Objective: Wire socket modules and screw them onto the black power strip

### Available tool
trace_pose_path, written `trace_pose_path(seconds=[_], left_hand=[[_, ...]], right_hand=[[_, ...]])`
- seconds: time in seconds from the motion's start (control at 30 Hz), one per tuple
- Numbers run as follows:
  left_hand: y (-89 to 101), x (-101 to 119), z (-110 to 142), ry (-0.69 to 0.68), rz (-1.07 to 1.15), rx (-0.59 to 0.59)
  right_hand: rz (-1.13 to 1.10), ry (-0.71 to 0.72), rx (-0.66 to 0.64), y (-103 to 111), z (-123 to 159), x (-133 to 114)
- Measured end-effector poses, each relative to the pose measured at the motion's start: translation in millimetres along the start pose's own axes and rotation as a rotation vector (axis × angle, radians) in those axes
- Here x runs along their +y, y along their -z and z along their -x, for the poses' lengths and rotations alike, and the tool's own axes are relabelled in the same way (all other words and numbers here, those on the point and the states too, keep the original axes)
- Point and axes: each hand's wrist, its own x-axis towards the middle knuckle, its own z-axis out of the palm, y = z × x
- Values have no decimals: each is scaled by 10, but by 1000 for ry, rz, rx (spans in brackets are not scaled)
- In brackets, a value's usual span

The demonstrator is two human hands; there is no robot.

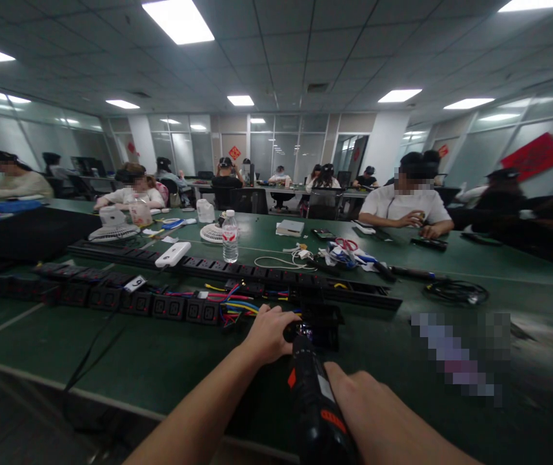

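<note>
Right hand point(366, 410) was wrapped around the drill point(311, 381), pointed far at the black box point(328, 318) on the table point(184, 368), right of the coloured wires point(241, 306), left hand point(270, 332) grasping the box's left side, likely bracing against twist.

The right grip point(370, 403) holds a drill point(315, 394) pointed at a black housing point(327, 323) touched by the left grip point(271, 332).
</note>
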Motion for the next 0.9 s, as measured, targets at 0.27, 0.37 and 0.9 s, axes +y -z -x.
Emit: trace_pose_path(seconds=[0.27,0.37,0.9], left_hand=[[-17,-8,-2,-6,-39,-3],[-28,-16,1,-11,-29,9],[31,32,-6,29,11,-25]], right_hand=[[-15,16,-14,90,55,-47],[-45,57,18,164,143,-81],[-131,54,29,255,192,-165]])
